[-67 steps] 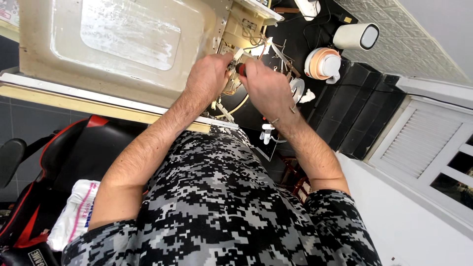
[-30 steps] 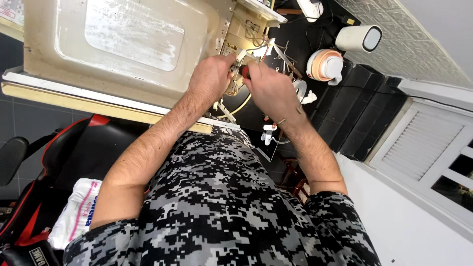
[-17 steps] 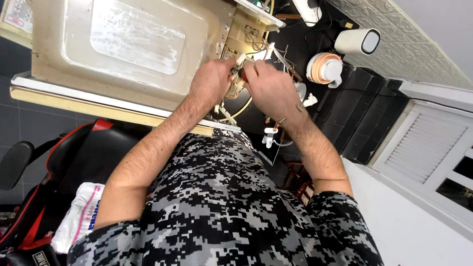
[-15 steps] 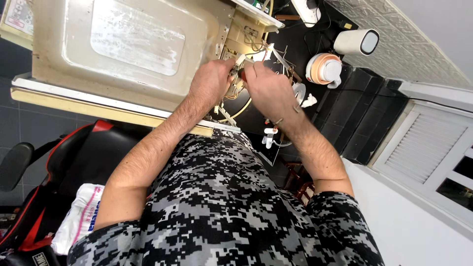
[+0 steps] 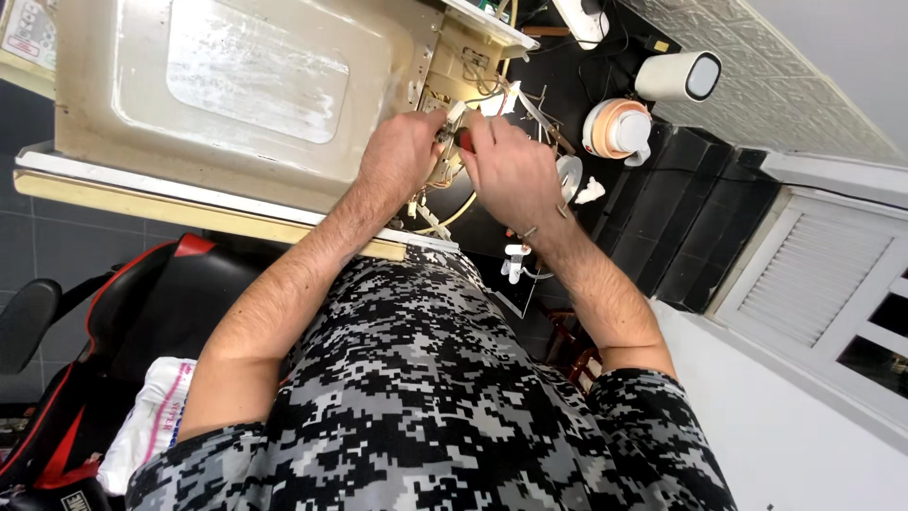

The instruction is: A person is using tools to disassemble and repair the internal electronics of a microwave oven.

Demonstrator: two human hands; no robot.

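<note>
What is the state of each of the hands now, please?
Left hand: closed, pinching a small white part by the appliance wiring.
Right hand: closed on a red-handled tool.

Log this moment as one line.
left hand: at wiring bay of opened appliance | right hand: holds red-handled tool | both hands close together

A person in a grey camouflage shirt is working at the open side of a cream metal appliance casing lying on a white table. The left hand and right hand are meeting at loose wires, the right gripping a red-handled tool. A white cup is lying nearby.
</note>
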